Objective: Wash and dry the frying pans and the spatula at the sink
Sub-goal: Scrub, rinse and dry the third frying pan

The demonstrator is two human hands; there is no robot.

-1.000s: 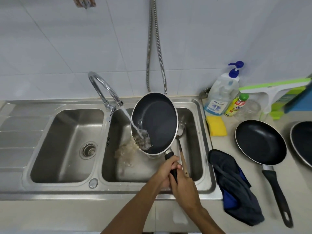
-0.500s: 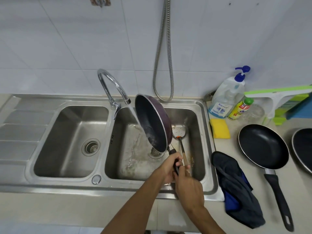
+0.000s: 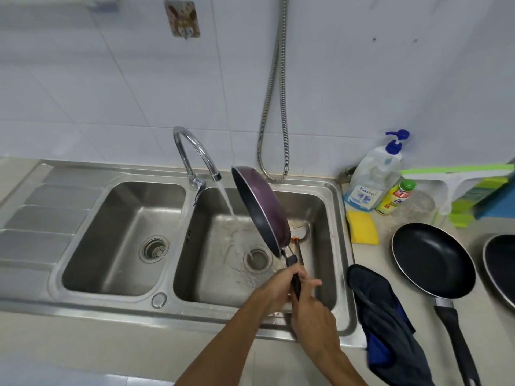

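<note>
Tipped from face-on to edge-on, the frying pan, probably heavy and wet-slick, hangs over the right basin, left grip clenching its handle at 5 o'clock; I cannot tell what the right grip holds.

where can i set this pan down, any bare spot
The left basin, between drainboard and faucet, is bare; so is the ribbed drainboard itself. The right counter is crowded: sponge, bottles, cloth, pans.
</note>
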